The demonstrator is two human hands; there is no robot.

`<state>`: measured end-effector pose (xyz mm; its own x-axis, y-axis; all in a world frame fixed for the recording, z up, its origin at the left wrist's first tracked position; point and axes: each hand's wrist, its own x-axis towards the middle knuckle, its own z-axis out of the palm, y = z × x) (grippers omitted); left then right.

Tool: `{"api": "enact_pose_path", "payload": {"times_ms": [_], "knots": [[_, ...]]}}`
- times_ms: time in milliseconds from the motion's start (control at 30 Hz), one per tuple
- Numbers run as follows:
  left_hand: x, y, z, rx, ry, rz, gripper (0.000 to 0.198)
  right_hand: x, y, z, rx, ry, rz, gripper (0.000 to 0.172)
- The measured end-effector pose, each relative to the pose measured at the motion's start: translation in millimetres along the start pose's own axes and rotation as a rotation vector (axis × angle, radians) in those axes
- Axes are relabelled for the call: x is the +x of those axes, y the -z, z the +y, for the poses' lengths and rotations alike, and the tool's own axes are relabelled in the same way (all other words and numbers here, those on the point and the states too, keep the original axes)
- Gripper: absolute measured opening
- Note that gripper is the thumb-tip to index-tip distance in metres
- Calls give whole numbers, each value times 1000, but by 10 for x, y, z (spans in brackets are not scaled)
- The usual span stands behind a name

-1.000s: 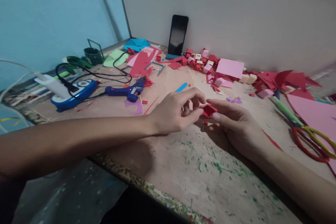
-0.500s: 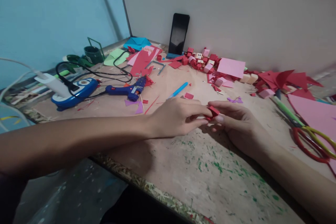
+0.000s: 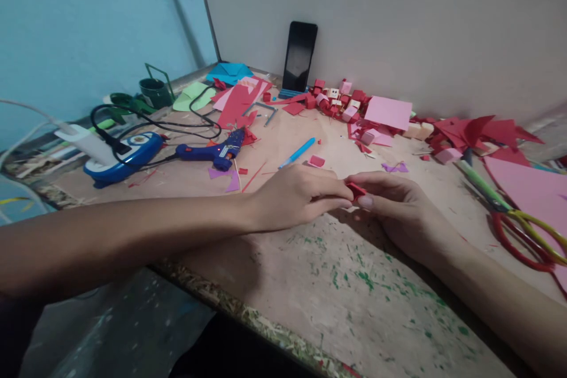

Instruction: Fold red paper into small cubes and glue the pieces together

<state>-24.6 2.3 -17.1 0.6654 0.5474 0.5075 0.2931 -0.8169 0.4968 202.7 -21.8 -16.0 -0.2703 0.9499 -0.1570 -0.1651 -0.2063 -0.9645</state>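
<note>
I have my left hand (image 3: 295, 198) and right hand (image 3: 405, 207) both gripping small, angular red paper (image 3: 356, 191) above the flat, green-flecked table (image 3: 319, 283); a blue glue gun (image 3: 219, 156) lies beyond.

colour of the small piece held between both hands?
The small piece is red, best seen in the head view.

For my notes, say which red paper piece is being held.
The small red piece held by the right hand, with the left hand against it; other red pieces in view lie untouched.
</note>
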Motion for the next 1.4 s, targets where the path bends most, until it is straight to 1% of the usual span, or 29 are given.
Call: {"api": "enact_pose_path", "payload": {"times_ms": [200,367,533,633,667,767,833,1000,1133,1400], "knots": [[7,3,19,-51,17,79,15,-7,-40,-3,0,36,2,32],[10,0,12,-23,26,60,11,-1,-62,8,-11,37,7,30],[14,10,16,-4,45,89,15,-2,-25,26,-38,43,-30,28],[11,1,17,-46,62,119,8,-1,-24,29,-42,40,-49,27],[10,-6,16,-68,79,135,9,0,-31,27,-32,47,-42,27],[16,-30,10,-125,163,179,29,4,-62,15,-8,67,-9,27],[27,-40,4,-156,202,179,33,8,-78,5,-3,80,9,28],[49,-34,0,-197,227,148,22,9,-89,-1,-17,94,25,28],[36,-32,1,-176,204,126,19,0,-84,14,-17,95,24,26],[33,-30,-3,-87,176,159,15,-9,-29,37,-74,76,42,25]]}}
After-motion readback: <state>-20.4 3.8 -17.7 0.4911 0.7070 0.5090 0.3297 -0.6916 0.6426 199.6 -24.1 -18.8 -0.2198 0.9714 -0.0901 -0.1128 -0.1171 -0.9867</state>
